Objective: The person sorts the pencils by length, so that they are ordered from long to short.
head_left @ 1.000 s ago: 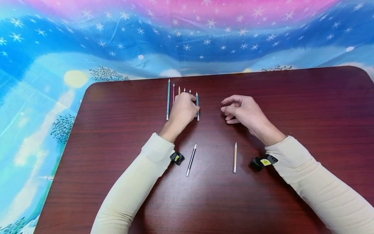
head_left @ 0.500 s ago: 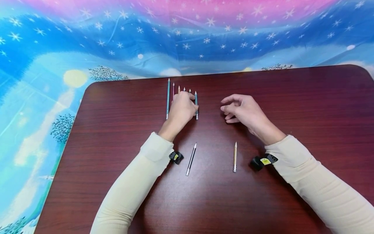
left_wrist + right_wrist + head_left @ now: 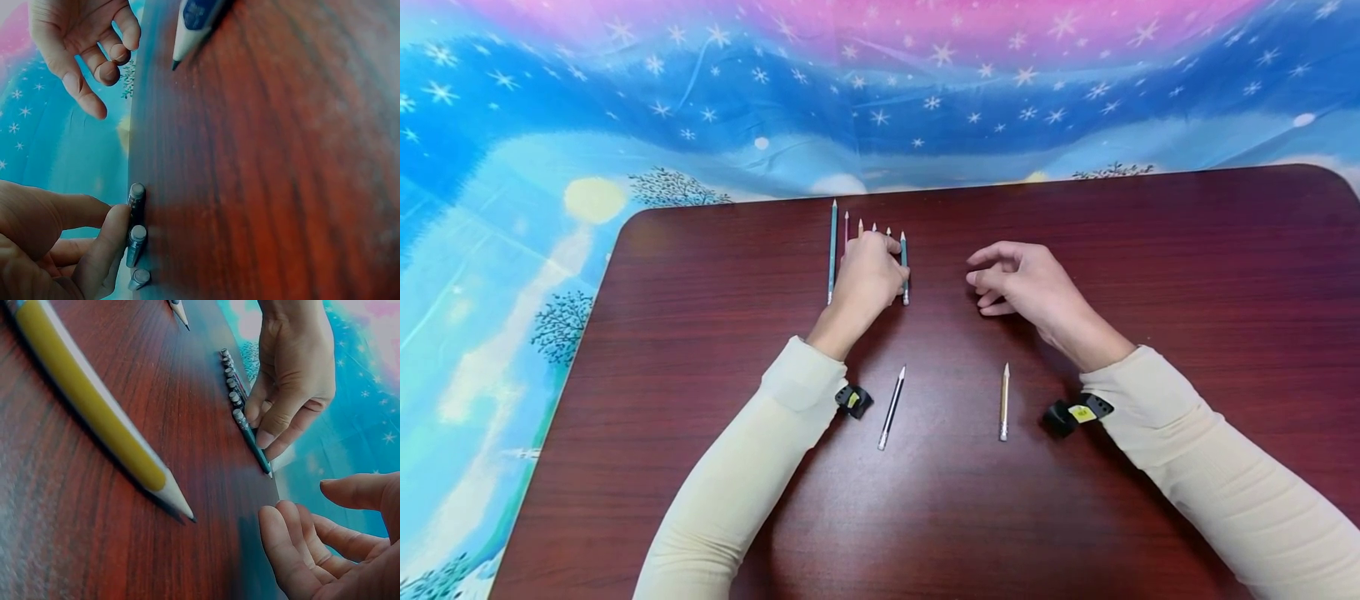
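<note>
Left hand (image 3: 868, 271), palm down, pinches the rightmost teal pencil (image 3: 904, 250) near the table's (image 3: 947, 517) far edge; right hand (image 3: 1026, 279) apart, fingers loosely bent, ungripping.
Middle pencils (image 3: 861, 224): shafts largely hidden beneath the left hand.

A free lane runs between dark pencil (image 3: 892, 408) and yellow pencil (image 3: 1004, 403), narrowing between left grip (image 3: 871, 273) and right grip (image 3: 1024, 280).

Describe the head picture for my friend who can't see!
A person's left grip touches the rightmost thin teal pencil in a row of six, on a reddish-brown wood-grain table. The empty right grip hangs apart; nearer lie a thin dark pencil and thin yellow pencil.
</note>
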`<state>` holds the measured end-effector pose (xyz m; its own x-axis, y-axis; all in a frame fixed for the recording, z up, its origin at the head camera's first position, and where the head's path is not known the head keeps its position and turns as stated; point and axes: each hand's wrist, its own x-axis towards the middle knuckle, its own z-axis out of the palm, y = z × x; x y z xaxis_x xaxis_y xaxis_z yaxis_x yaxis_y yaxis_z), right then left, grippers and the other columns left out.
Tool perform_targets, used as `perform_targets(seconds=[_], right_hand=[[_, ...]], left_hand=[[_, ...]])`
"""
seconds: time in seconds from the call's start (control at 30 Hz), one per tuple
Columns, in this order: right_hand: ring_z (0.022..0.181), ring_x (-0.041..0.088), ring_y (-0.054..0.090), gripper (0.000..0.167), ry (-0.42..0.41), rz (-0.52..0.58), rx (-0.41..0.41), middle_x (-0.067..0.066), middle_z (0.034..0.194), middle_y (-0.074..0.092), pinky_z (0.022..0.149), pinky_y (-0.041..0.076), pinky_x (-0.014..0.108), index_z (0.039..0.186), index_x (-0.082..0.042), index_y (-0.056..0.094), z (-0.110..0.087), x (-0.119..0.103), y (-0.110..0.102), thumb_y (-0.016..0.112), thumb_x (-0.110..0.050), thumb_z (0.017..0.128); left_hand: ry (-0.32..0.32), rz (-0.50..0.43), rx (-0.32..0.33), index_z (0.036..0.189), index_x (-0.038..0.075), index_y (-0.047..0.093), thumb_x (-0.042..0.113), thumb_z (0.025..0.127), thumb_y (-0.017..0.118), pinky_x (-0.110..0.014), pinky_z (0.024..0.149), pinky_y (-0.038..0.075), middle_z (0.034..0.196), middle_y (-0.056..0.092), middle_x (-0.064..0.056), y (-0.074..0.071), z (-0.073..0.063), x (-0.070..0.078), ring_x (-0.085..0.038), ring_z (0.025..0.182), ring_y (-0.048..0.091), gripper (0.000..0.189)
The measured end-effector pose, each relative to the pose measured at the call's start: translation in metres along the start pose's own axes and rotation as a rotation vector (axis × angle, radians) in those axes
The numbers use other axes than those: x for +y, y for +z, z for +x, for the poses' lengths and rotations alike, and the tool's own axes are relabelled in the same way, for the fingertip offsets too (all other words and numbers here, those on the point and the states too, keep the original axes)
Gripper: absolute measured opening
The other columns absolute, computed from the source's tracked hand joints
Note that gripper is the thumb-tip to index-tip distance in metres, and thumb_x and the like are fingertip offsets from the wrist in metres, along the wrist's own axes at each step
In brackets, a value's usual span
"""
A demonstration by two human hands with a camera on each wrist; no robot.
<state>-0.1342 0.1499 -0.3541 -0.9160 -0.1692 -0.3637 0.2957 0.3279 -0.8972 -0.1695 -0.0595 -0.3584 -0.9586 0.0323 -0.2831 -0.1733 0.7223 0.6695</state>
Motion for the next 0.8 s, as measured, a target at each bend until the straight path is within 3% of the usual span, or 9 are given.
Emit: perform_targets(seconds=[0.8], right_hand=[[0.070, 0.009, 0.067, 0.039, 0.003, 0.041, -0.009, -0.002, 0.085, 0.068, 0.073, 0.065, 0.027, 0.137, 0.004, 0.058, 0.0013, 0.0013, 0.0002, 0.064, -0.011, 0.102]], left_hand=[[0.010, -0.002, 0.008, 0.138, 0.008, 0.068, 0.009, 0.101, 0.068, -0.021, 0.054, 0.052, 0.084, 0.077, -0.005, 0.0005, 0.0002, -0.0011, -0.014, 0.062, 0.072, 0.037]])
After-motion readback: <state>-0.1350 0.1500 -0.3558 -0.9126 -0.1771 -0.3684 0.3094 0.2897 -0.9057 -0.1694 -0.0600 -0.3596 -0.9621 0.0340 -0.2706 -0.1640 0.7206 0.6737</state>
